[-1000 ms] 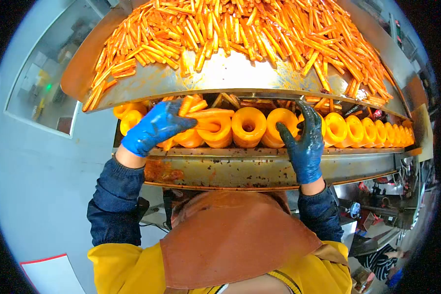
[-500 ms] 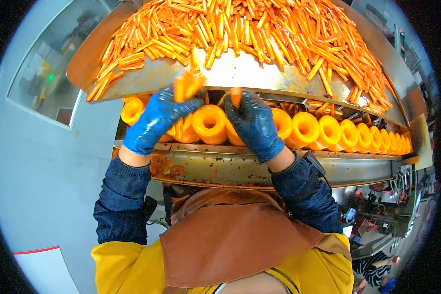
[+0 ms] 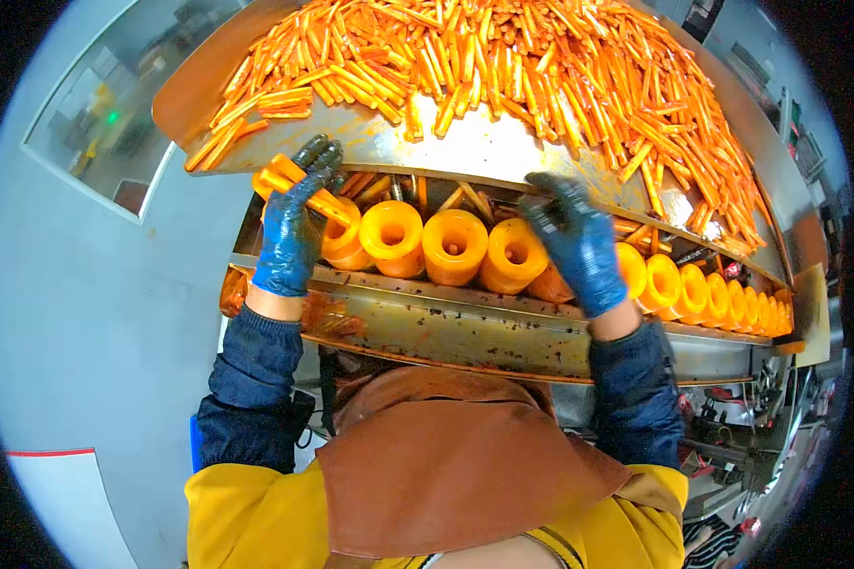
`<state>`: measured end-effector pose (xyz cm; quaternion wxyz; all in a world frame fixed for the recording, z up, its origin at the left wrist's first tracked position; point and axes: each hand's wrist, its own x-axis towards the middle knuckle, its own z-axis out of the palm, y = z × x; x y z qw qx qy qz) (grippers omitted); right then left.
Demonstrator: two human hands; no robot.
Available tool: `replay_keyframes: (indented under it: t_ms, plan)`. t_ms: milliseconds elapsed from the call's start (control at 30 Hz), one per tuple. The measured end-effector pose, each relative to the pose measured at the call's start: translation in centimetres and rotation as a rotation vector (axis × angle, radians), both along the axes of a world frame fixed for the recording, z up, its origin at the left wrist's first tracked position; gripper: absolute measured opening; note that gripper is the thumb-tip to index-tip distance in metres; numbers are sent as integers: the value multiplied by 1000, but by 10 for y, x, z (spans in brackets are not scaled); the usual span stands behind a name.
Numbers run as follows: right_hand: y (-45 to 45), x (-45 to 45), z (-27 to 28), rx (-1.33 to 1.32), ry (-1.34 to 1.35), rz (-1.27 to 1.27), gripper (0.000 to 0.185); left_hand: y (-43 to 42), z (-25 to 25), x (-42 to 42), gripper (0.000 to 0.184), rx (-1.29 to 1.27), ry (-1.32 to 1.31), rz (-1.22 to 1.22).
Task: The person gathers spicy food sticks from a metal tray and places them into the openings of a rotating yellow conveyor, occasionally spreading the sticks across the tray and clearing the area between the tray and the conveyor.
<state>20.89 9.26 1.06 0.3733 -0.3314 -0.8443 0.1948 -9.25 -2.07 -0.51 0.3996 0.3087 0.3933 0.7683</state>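
Observation:
My left hand (image 3: 294,223), in a blue glove with dark-stained fingers, is closed around a few orange, sauce-coated food sticks (image 3: 327,201). They lean across the palm above the left end of a row of orange cylindrical cups (image 3: 392,237). My right hand (image 3: 577,242), gloved the same way, hovers over the row farther right. Its thumb and fingers are apart, and I see nothing between them. The hand covers part of the cups below. Small stick ends show inside two cups (image 3: 454,248) between my hands.
A large pile of similar sticks (image 3: 503,71) lies on the sloped metal tray (image 3: 351,142) beyond the cups. Loose sticks have dropped behind the row. A stained metal trough (image 3: 446,327) runs along the near side. Equipment (image 3: 731,427) stands at the right.
My hands have moved apart, left hand leftward with its sticks, right hand rightward along the cups. The stick seen at my right fingers before no longer shows there.

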Motion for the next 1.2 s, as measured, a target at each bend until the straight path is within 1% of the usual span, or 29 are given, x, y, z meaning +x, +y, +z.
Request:
replay_keyframes:
  t_ms: [33, 67, 100, 133, 167, 233, 300, 367, 433, 467, 500, 567, 600, 633, 700, 733, 767, 833, 867, 900, 967, 1033, 1100, 1133, 1167, 1200]
  plan:
    - [13, 8, 6, -9, 29, -38, 26, -2, 2, -4, 50, 25, 47, 37]
    - [27, 17, 12, -17, -8, -74, 25, -4, -1, -8, 50, 25, 46, 44]
    - [44, 26, 16, -23, -45, -109, 24, -4, -9, -11, 51, -31, 60, -29]
    - [65, 38, 10, 61, -107, -163, 23, -4, -17, -15, 51, -86, 75, -103]
    - [86, 50, 1, 148, -167, -219, 22, -6, -25, -16, 55, -67, 39, -148]
    - [116, 72, -11, 97, -306, -322, 23, -12, -18, -8, 57, -130, 46, -172]
    - [122, 85, -14, 48, -359, -343, 22, -10, -9, -2, 57, -86, 35, -152]
    - [123, 90, -20, 67, -286, -329, 22, -8, -5, -2, 57, -39, 23, -129]
    - [125, 91, -23, 34, -272, -320, 21, -4, -4, -6, 60, 52, 15, -185]
    - [126, 91, -25, 82, -295, -325, 22, -2, -3, -6, 61, 37, 101, -160]
    - [126, 90, -27, 128, -316, -332, 23, 1, -9, -6, 61, 33, 101, -158]
    - [127, 89, -26, 118, -343, -348, 25, 8, -13, 5, 54, -4, -33, -326]
    - [128, 88, -25, 109, -370, -366, 27, 6, -18, 14, 48, -70, -13, -304]
    - [129, 89, -27, 109, -369, -366, 27, 8, -20, 11, 48, -70, -11, -304]
    - [133, 91, -32, 140, -342, -359, 29, 15, -26, 3, 41, -10, 122, -78]
    - [133, 90, -32, 138, -340, -357, 29, 9, -4, 5, 35, 0, 186, 30]
    - [131, 89, -31, 134, -359, -383, 29, 9, -6, -10, 42, -19, 270, 86]
    - [129, 88, -28, 129, -379, -404, 29, 7, -15, -30, 43, -113, 320, 28]
    - [127, 88, -27, 114, -359, -400, 30, 6, -22, -31, 43, -113, 323, 32]
    - [126, 87, -27, 98, -338, -396, 30, 2, -28, -32, 44, -184, 366, -46]
    - [126, 85, -26, 94, -334, -403, 29, -6, -15, -23, 46, -273, 460, -164]
    - [126, 85, -27, 98, -344, -434, 27, -2, -6, -44, 45, -237, 480, -171]
    - [127, 87, -29, 154, -318, -397, 26, 10, 10, -80, 41, -276, 689, -24]
    - [128, 88, -30, 166, -320, -398, 26, 22, 12, -104, 40, -286, 891, 91]
    - [129, 88, -32, 178, -322, -400, 26, 29, 22, -127, 43, -336, 1209, 165]
    - [127, 87, -31, 193, -328, -397, 25, 50, 5, -174, 44, -358, 1511, 336]
